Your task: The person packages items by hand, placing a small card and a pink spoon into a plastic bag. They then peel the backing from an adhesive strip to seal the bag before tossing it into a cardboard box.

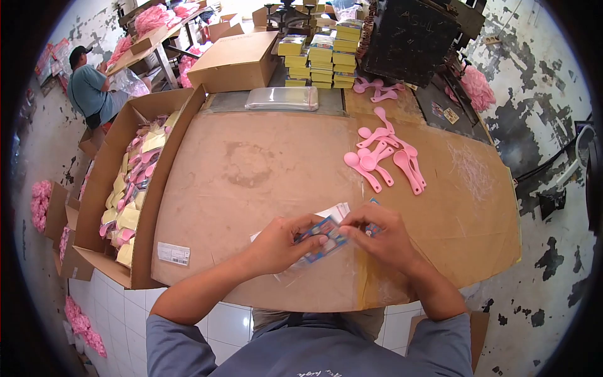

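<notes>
- A person's left hand (276, 245) pinches a blue printed card (319, 244) between thumb and fingers above the near edge of a cardboard-topped counter (213, 213), the card slanting up toward the right.
- The right hand (384, 235) meets it at the upper right end, thumb and fingers pressed together; whether they grip the card or the clear plastic bag (339, 211) is too small to tell.
- The bag shows behind and below the card, between the two hands, while a second blue printed piece (372, 229) peeks out beside the right fingers.
- Pink spoons (379, 157) lie in a loose heap on the right half of the counter, well apart from both hands; more rest near the far edge.
- A white label (173, 254) marks the counter's near left corner, and a pile of clear packaging (281, 98) lies at the far side.
- Along the left, a long open carton (164, 169) brims with pink spoons and pale yellow pieces.
- Yellow-edged stacks (320, 61) rise beyond, between a closed cardboard box (233, 60) and a dark block (407, 41).
- At the upper left, a person in a cap (94, 85) sits near a table; peeling walls (534, 119) frame the room, above white floor tiles (226, 323).
</notes>
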A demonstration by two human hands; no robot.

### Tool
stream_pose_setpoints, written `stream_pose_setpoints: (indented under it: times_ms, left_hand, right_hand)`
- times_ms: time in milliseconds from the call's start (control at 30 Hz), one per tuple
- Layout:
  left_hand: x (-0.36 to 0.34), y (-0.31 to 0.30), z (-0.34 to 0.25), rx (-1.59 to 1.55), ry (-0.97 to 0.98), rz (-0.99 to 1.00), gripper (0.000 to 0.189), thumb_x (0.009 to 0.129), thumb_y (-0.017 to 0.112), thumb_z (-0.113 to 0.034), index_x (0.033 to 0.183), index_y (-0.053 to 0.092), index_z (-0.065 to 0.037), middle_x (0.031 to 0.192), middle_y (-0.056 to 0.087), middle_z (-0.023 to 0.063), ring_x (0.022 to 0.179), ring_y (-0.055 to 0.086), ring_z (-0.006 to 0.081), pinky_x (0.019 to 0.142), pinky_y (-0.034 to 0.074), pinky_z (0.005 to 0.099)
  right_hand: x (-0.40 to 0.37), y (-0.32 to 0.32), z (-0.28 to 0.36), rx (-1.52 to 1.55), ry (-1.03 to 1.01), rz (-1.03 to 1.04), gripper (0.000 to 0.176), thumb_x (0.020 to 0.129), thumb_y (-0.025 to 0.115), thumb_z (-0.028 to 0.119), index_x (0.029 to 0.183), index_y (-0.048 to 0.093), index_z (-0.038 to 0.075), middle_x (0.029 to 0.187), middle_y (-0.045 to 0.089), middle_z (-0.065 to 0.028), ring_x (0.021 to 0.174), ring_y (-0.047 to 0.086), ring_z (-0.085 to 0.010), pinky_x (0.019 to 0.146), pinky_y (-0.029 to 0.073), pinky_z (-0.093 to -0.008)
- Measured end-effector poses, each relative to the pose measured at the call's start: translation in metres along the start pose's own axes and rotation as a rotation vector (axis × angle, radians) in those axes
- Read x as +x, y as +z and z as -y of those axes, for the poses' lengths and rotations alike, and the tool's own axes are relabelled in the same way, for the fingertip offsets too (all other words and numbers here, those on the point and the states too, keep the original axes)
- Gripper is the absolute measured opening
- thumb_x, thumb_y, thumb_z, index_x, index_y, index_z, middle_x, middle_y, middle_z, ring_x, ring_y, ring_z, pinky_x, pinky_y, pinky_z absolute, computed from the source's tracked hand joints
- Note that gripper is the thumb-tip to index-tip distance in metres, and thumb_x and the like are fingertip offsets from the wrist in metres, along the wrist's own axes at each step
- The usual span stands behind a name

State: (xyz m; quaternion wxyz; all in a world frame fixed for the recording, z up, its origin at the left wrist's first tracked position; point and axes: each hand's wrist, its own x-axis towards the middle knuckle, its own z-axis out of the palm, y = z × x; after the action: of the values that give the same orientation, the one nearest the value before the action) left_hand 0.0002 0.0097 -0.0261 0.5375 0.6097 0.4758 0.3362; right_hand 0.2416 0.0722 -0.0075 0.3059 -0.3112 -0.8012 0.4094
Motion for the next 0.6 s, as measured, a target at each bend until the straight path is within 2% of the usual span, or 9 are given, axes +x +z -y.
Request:
stream_pose_setpoints:
  times_ms: [33, 100, 200, 267, 333, 433, 533, 600]
  left_hand:
    - [0.000, -0.001, -0.003, -0.039, -0.051, 0.032, 0.028, 0.102, 0.068, -0.011, 0.128, 0.065, -0.001, 0.105, 0.077, 0.0071, 0.091, 0.069, 0.0070, 0.079, 0.056, 0.0250]
    - [-0.001, -0.002, 0.000, -0.006, -0.018, 0.027, 0.029, 0.103, 0.067, -0.009, 0.130, 0.063, 0.000, 0.107, 0.077, 0.0083, 0.096, 0.068, 0.0078, 0.081, 0.056, 0.0253]
    - [-0.001, -0.002, -0.002, -0.082, -0.014, -0.009, 0.030, 0.104, 0.065, -0.007, 0.132, 0.062, 0.001, 0.110, 0.076, 0.0101, 0.101, 0.067, 0.0082, 0.084, 0.056, 0.0256]
    - [-0.002, -0.001, 0.000, -0.152, 0.012, -0.044, 0.031, 0.104, 0.064, -0.008, 0.133, 0.061, 0.000, 0.110, 0.076, 0.0104, 0.100, 0.067, 0.0073, 0.083, 0.056, 0.0256]
    - [0.000, 0.001, 0.008, -0.197, 0.083, -0.079, 0.031, 0.104, 0.065, -0.011, 0.134, 0.062, -0.002, 0.107, 0.077, 0.0099, 0.094, 0.066, 0.0056, 0.078, 0.055, 0.0254]
    - [-0.002, 0.001, 0.005, -0.181, 0.099, -0.075, 0.031, 0.104, 0.065, -0.011, 0.133, 0.061, 0.000, 0.110, 0.076, 0.0105, 0.094, 0.066, 0.0062, 0.080, 0.056, 0.0253]
    - [-0.002, -0.004, -0.001, -0.181, 0.014, -0.041, 0.032, 0.105, 0.063, -0.012, 0.133, 0.060, 0.003, 0.111, 0.075, 0.0104, 0.097, 0.068, 0.0070, 0.079, 0.057, 0.0234]
    - [-0.001, -0.006, 0.002, -0.249, 0.024, -0.059, 0.031, 0.105, 0.063, -0.012, 0.133, 0.061, 0.003, 0.110, 0.075, 0.0099, 0.095, 0.068, 0.0064, 0.077, 0.056, 0.0226]
  right_hand:
    - [0.001, -0.001, 0.001, 0.002, -0.043, 0.062, 0.014, 0.093, 0.076, 0.012, 0.101, 0.072, 0.001, 0.092, 0.070, -0.0066, 0.084, 0.065, -0.0161, 0.073, 0.052, -0.0308]
    - [0.003, -0.002, 0.001, 0.008, -0.131, 0.184, 0.014, 0.093, 0.076, 0.013, 0.101, 0.072, 0.002, 0.098, 0.070, -0.0088, 0.093, 0.066, -0.0193, 0.080, 0.052, -0.0343]
    - [0.012, -0.037, -0.026, -0.181, -0.079, -0.054, 0.016, 0.093, 0.073, 0.013, 0.104, 0.072, 0.001, 0.105, 0.068, -0.0129, 0.103, 0.064, -0.0273, 0.088, 0.051, -0.0411]
    - [0.016, -0.063, -0.044, -0.511, 0.095, -0.442, 0.018, 0.092, 0.070, 0.009, 0.108, 0.071, 0.000, 0.107, 0.066, -0.0154, 0.101, 0.065, -0.0329, 0.089, 0.051, -0.0445]
    - [0.008, -0.091, -0.086, -0.913, 0.100, -0.542, 0.019, 0.092, 0.068, 0.007, 0.110, 0.068, -0.002, 0.104, 0.065, -0.0165, 0.096, 0.065, -0.0341, 0.087, 0.052, -0.0436]
    - [0.001, -0.097, -0.092, -0.695, 0.320, -0.444, 0.020, 0.092, 0.069, 0.008, 0.110, 0.067, -0.002, 0.102, 0.064, -0.0170, 0.091, 0.066, -0.0331, 0.084, 0.052, -0.0437]
    - [0.005, -0.091, -0.081, -0.568, 0.375, -0.317, 0.019, 0.094, 0.068, 0.007, 0.111, 0.066, -0.002, 0.101, 0.064, -0.0164, 0.089, 0.067, -0.0319, 0.082, 0.053, -0.0424]
    - [0.009, -0.081, -0.071, -0.567, 0.231, -0.475, 0.017, 0.096, 0.066, 0.005, 0.111, 0.067, -0.002, 0.101, 0.064, -0.0164, 0.090, 0.067, -0.0305, 0.081, 0.053, -0.0409]
